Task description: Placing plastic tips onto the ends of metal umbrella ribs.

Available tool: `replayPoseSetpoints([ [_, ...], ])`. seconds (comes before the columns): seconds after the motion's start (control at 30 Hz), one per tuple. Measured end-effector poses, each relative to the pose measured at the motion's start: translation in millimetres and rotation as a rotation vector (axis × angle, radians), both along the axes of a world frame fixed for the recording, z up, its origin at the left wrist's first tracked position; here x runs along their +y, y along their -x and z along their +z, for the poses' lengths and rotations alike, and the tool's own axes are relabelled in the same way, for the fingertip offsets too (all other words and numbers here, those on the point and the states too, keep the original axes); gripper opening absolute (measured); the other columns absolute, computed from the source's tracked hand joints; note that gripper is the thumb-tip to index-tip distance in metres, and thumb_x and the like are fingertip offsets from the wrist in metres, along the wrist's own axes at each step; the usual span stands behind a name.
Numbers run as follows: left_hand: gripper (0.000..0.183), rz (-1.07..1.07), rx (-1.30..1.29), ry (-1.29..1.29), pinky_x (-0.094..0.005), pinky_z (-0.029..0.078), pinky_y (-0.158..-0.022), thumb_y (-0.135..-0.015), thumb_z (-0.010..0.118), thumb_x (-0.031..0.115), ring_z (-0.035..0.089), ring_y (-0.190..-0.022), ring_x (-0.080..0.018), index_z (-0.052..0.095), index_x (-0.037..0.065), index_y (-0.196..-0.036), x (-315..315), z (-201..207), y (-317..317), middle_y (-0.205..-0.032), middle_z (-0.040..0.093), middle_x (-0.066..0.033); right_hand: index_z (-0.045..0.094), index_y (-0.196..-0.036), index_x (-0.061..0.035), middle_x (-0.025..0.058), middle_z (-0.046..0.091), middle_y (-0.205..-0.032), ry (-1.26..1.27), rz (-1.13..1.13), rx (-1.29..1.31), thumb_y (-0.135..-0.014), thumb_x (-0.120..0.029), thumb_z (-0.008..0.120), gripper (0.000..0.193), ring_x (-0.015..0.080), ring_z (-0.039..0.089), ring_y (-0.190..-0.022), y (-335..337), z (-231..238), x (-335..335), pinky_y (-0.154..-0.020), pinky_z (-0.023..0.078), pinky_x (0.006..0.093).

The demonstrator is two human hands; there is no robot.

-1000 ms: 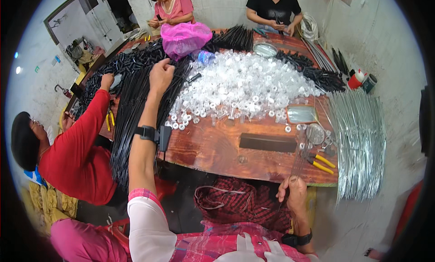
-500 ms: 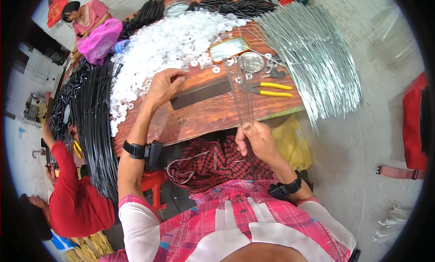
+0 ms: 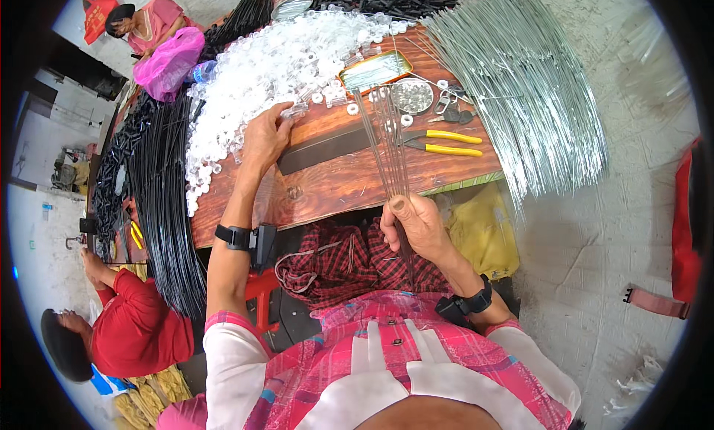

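Note:
My right hand (image 3: 418, 225) is closed around a bundle of thin metal rods (image 3: 388, 144), which fans out upward over the table edge. Their far ends look bent or hooked. Close to the near edge of a pile of small white and clear plastic pieces (image 3: 260, 66), my left hand (image 3: 266, 138) has its thumb and fingers around a clear plastic piece (image 3: 296, 110). Just right of that hand lies a flat dark bar (image 3: 327, 150) on the wooden table (image 3: 320, 196). Yellow-handled pliers (image 3: 446, 143) rest beyond the rods.
Long silvery rods (image 3: 520, 103) are heaped at the table's right end, black strips (image 3: 160, 207) at its left. A yellow-rimmed tray (image 3: 375, 71), a round dish of small parts (image 3: 412, 96) and keys (image 3: 452, 116) sit between. One person in red (image 3: 137, 330) and another in pink (image 3: 158, 25) are at the left.
My left hand has shifted slightly up and left toward the pile, and a clear piece now shows at its fingertips. The rods in my right hand have tilted a little leftward.

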State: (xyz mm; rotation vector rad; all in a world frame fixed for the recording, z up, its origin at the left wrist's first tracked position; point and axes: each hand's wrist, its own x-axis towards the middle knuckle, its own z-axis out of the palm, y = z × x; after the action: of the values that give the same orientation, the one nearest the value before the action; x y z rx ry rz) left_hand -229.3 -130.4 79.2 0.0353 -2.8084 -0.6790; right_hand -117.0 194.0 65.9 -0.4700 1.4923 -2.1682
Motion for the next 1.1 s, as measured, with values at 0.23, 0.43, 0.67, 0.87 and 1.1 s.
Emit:
replayPoseSetpoints([
  [0.23,0.024,0.254,0.197,-0.061,-0.0379,0.054,-0.077,-0.088,0.066,0.015,0.07,-0.082,-0.031,0.073,0.007,-0.11,-62.7,2.9,-51.0,-0.093,0.073,-0.0165,0.058,-0.085,-0.0024,0.0047,0.058,-0.065,-0.025,-0.125,-0.024,-0.107,-0.045,0.046,0.049,0.0104,0.055,-0.053,-4.9,-2.3,4.6,-0.053,0.048,0.0238],
  [0.43,0.019,0.45,0.153,0.044,-0.0384,0.054,-0.077,-0.088,0.068,0.015,0.071,-0.08,-0.0329,0.075,0.004,-0.102,-117.5,-8.5,-123.6,-0.091,0.073,-0.018,0.058,-0.086,-0.0025,0.0052,0.058,-0.065,-0.055,-0.109,-0.001,-0.106,-0.046,0.046,0.049,0.0108,0.056,-0.053,-2.4,-5.7,-2.9,-0.056,0.051,0.0244],
  [0.67,0.02,0.47,0.177,-0.025,-0.0406,0.054,-0.076,-0.089,0.067,0.013,0.07,-0.08,-0.0335,0.073,0.004,-0.105,-125.1,-26.5,-130.6,-0.088,0.072,-0.019,0.057,-0.085,-0.0023,0.0066,0.058,-0.067,-0.104,-0.051,0.018,-0.106,-0.046,0.048,0.049,0.0124,0.056,-0.053,-11.4,2.4,-25.0,-0.052,0.048,0.0253],
  [0.87,0.02,0.568,0.36,0.138,-0.0425,0.053,-0.078,-0.088,0.065,0.011,0.068,-0.086,-0.0333,0.072,0.005,-0.106,-145.5,-37.0,-126.8,-0.094,0.071,-0.017,0.057,-0.086,-0.0021,0.0069,0.058,-0.068,-0.158,-0.064,0.055,-0.106,-0.045,0.048,0.048,0.0125,0.056,-0.055,-18.9,2.0,-28.9,-0.052,0.048,0.0252],
  [1.1,0.029,0.604,0.298,0.23,-0.0432,0.051,-0.075,-0.09,0.07,0.026,0.064,-0.08,-0.0307,0.073,0.008,-0.113,-154.3,-40.0,-125.8,-0.086,0.064,-0.013,0.058,-0.087,-0.0018,0.0065,0.058,-0.068,-0.161,-0.046,0.016,-0.106,-0.044,0.049,0.047,0.0119,0.057,-0.056,-18.7,0.9,-37.7,-0.051,0.049,0.0252],
])
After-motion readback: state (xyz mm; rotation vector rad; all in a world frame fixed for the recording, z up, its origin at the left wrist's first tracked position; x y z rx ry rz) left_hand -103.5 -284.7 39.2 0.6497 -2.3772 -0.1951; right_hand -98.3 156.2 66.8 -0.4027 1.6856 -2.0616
